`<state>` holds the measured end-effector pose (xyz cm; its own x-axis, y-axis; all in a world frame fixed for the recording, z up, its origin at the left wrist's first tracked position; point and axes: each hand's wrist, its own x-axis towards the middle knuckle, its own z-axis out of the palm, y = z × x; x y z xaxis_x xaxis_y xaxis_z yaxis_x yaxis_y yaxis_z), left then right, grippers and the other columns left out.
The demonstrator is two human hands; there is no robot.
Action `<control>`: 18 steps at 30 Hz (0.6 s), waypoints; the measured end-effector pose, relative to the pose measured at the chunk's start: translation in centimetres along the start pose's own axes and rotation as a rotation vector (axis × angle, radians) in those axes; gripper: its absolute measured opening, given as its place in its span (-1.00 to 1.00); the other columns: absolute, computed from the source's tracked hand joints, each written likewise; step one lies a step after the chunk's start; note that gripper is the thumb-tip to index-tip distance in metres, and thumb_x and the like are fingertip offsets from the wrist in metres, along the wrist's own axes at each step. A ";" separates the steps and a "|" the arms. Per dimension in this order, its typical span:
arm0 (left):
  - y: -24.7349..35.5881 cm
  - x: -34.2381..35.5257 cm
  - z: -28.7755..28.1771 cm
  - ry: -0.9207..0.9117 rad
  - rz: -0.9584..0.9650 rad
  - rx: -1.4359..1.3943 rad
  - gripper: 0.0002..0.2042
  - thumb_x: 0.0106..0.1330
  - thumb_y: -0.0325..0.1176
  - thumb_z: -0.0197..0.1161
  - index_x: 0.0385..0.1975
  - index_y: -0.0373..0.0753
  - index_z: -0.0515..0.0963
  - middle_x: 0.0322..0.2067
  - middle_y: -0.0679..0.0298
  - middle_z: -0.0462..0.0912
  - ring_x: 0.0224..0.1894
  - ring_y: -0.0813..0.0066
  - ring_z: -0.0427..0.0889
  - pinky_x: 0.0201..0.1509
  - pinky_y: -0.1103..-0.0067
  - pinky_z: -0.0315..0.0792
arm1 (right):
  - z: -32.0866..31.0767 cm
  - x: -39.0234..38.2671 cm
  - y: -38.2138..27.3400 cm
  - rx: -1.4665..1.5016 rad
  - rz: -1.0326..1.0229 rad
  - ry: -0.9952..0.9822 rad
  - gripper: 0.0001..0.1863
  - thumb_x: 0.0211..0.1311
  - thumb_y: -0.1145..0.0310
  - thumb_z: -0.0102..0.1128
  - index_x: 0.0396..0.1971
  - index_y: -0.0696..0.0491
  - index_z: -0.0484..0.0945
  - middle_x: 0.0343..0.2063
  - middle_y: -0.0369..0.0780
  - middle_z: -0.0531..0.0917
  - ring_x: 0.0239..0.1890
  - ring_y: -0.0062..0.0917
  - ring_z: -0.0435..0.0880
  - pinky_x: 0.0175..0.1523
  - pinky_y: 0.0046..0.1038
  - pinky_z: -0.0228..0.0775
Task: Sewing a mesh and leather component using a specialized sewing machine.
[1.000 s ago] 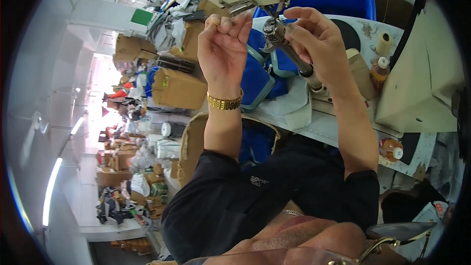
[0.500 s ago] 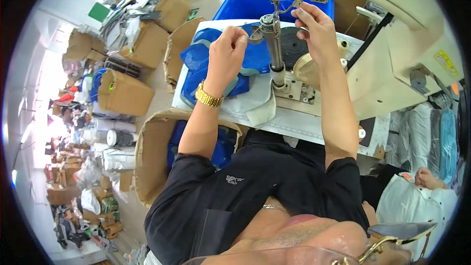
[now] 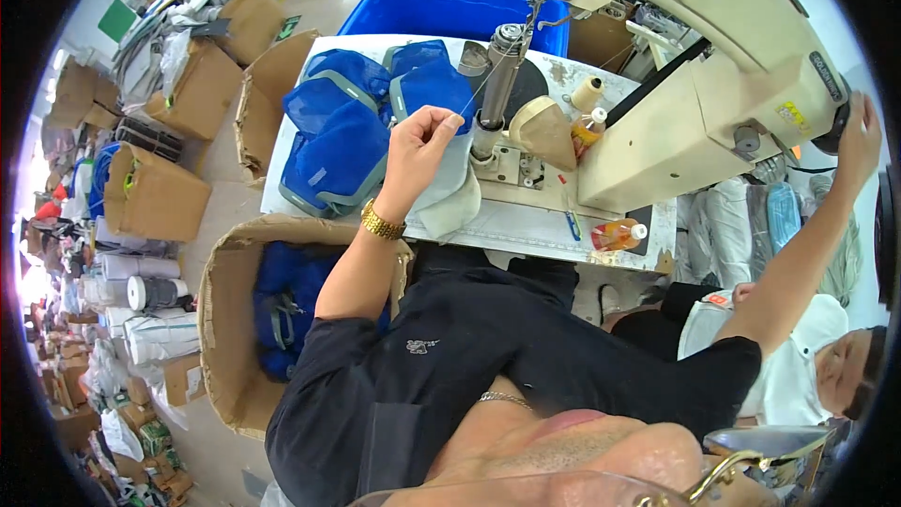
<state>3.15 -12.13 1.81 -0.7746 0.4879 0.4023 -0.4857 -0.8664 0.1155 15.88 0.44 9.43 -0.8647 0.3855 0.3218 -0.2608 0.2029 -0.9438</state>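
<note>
A cream post-bed sewing machine [image 3: 657, 145] stands on a white table. My left hand [image 3: 419, 148], with a gold watch at its wrist, pinches a thin thread [image 3: 477, 92] that runs up toward the needle area [image 3: 533, 11]. Below the needle area rises the metal post [image 3: 500, 75]. Reaching far right, my right hand [image 3: 858, 136] grips the black handwheel [image 3: 832, 129] at the machine's end; its fingers are partly hidden. Blue mesh pieces with grey trim [image 3: 333, 155] lie on the table, left of my left hand.
A blue bin [image 3: 404, 14] sits behind the table. An open cardboard box [image 3: 225, 319] with blue pieces stands at my left. Two orange-labelled bottles [image 3: 615, 236], a thread cone [image 3: 587, 92] and a small blue tool [image 3: 572, 223] are on the table. Another person [image 3: 798, 347] sits at right.
My right hand has left the needle area and gone far right to the handwheel. The left hand has come down nearer to me, drawing the thread. The view has shifted right.
</note>
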 end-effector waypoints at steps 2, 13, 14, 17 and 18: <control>1.4 0.6 -0.9 -0.108 -0.098 -0.177 -0.89 0.37 -0.38 -0.07 -0.32 -0.22 0.40 -0.41 0.26 0.55 -0.43 0.46 0.48 0.03 0.41 0.49 | 0.5 0.4 0.4 0.128 0.093 -0.016 -0.76 0.18 0.48 0.18 -0.14 0.17 0.53 -0.53 -0.32 0.57 -0.65 -0.80 0.39 -0.64 -0.74 0.16; 5.3 0.2 -7.6 -0.084 0.209 1.606 -0.90 0.26 -0.44 0.11 -0.38 -0.34 0.44 -0.64 0.25 0.51 -0.63 0.52 0.43 -0.50 0.57 0.35 | 3.6 6.6 7.9 0.141 0.221 0.218 -0.81 0.25 0.37 0.16 -0.19 0.11 0.56 -0.40 -0.30 0.62 -0.51 -0.77 0.47 -0.57 -0.72 0.21; 6.2 -0.2 -8.4 -0.064 0.216 1.607 -0.90 0.26 -0.44 0.11 -0.38 -0.34 0.44 -0.64 0.25 0.51 -0.63 0.52 0.43 -0.50 0.57 0.35 | 4.7 6.6 8.1 0.157 0.199 0.135 -0.81 0.25 0.37 0.16 -0.19 0.11 0.56 -0.40 -0.30 0.62 -0.51 -0.77 0.47 -0.57 -0.72 0.21; 8.9 -2.0 -10.7 0.027 0.001 1.575 -0.84 0.32 -0.36 0.17 -0.36 -0.34 0.56 -0.55 0.37 0.53 -0.52 0.72 0.37 -0.45 0.69 0.28 | 7.0 3.9 7.7 -0.236 0.171 0.335 -0.73 0.27 0.32 0.16 -0.09 0.13 0.56 -0.30 -0.29 0.67 -0.41 -0.73 0.55 -0.42 -0.69 0.33; 9.3 -2.7 -11.4 0.035 0.001 1.566 -0.84 0.32 -0.36 0.17 -0.36 -0.34 0.56 -0.55 0.37 0.53 -0.52 0.72 0.37 -0.45 0.69 0.28 | 6.7 2.0 7.0 -0.276 0.159 0.269 -0.74 0.27 0.33 0.15 -0.09 0.11 0.56 -0.30 -0.29 0.67 -0.40 -0.73 0.55 -0.41 -0.69 0.33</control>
<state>-3.86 -20.30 -8.57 -0.7943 0.4701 0.3849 0.3857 -0.0994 0.9173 9.40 -3.42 3.00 -0.7321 0.6458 0.2166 0.0236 0.3418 -0.9395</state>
